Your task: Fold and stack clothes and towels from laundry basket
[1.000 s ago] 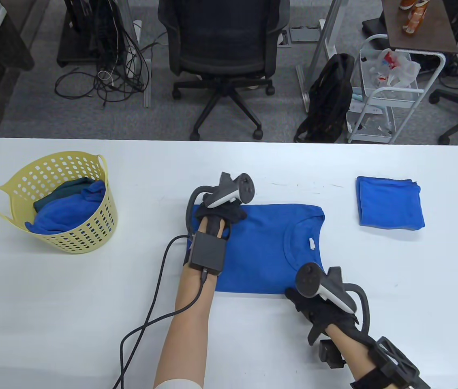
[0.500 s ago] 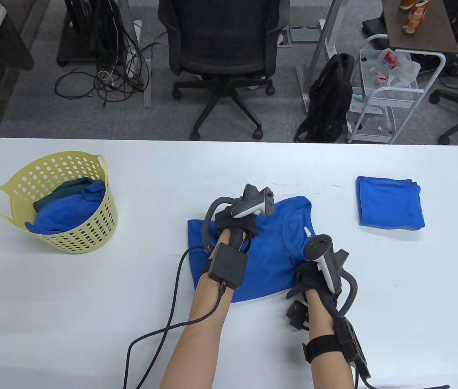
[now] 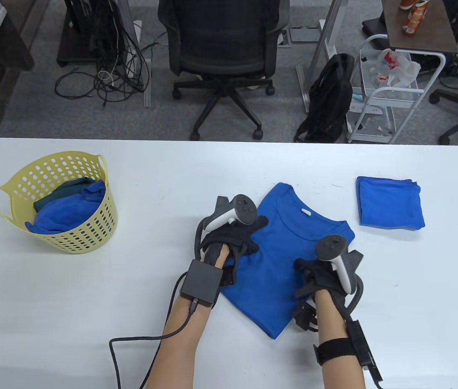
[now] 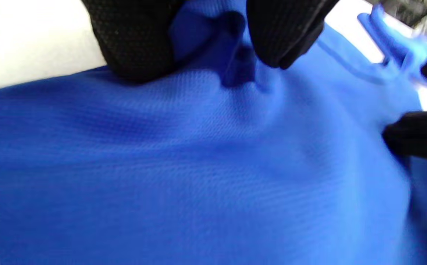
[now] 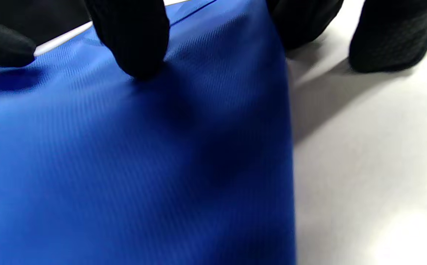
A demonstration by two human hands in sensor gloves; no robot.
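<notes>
The left hand (image 3: 233, 239) pinches a ridge of the blue T-shirt (image 3: 289, 259), which lies left of the folded blue towel (image 3: 390, 202). The right hand (image 3: 322, 279) rests spread fingertips (image 5: 132, 40) on the shirt, gripping nothing.

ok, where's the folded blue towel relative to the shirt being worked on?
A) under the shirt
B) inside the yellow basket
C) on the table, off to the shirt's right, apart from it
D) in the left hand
C: the folded blue towel lies alone on the table, white surface showing between it and the blue T-shirt.
</notes>
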